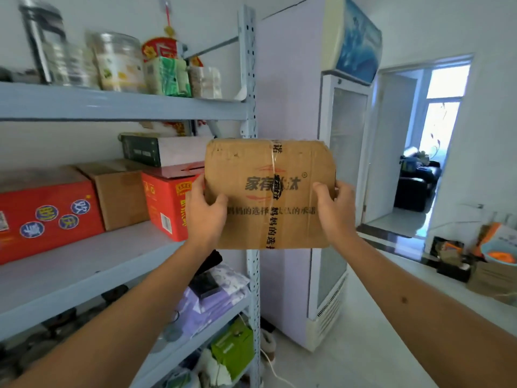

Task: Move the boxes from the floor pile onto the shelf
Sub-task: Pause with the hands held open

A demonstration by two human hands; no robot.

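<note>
1. We hold a brown cardboard box (270, 193) in the air at the centre of the view, its broad printed face toward us and a strip of printed tape running down its middle.
2. Our left hand (205, 211) grasps the box's left edge at 9 o'clock, thumb laid on the front face, fingers hidden behind.
3. Our right hand (337, 208) grasps the right edge at 3 o'clock, thumb likewise on the front, fingers wrapped behind.
4. The box hangs before the upright post (248, 65) at the right end of the grey shelf (84, 264), level with the middle tier but not resting on it.
5. On that tier, at 9 o'clock of the box, stand a red carton (167, 203), a plain brown carton (120, 191) and a large red box with round stickers (47, 214).
6. At 3 o'clock stands a glass-door cooler (344, 163); beyond it, an open doorway (419, 147).
</note>
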